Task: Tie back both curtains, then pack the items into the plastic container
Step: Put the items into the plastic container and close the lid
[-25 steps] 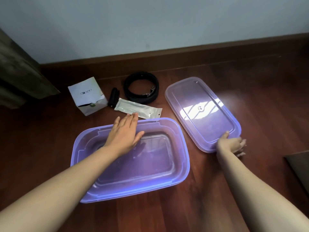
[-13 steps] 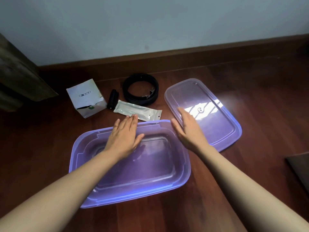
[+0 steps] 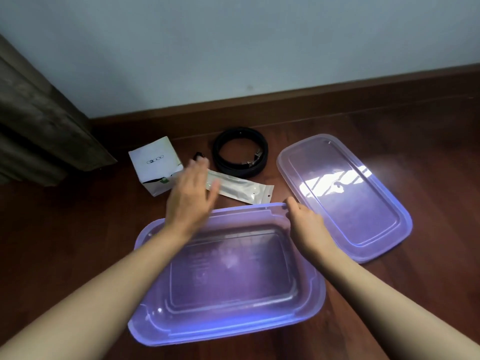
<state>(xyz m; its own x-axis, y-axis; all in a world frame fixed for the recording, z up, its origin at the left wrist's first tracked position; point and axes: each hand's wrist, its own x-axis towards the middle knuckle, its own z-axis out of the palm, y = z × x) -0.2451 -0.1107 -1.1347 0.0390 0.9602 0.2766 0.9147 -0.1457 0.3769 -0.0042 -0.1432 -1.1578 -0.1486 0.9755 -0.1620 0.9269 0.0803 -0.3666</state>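
An open purple plastic container (image 3: 145,326) sits on the wooden floor in front of me, with nothing inside. Its lid (image 3: 384,237) lies flat to the right. Beyond the container lie a white box (image 3: 153,159), a clear packet (image 3: 244,189), a coiled black belt (image 3: 240,152) and a small black item (image 3: 198,155) mostly hidden by my fingers. My left hand (image 3: 191,196), blurred with fingers spread, hovers over the packet's left end and holds nothing. My right hand (image 3: 304,220) grips the container's far right corner.
A brown curtain (image 3: 39,120) hangs at the left, down to the floor. A wooden skirting board (image 3: 337,97) runs along the pale wall behind the items. Bare floor lies to the right of the lid.
My left hand has left the container's rim and moved forward over the packet. My right hand came off the lid, crossed left and closed on the container's far right corner.
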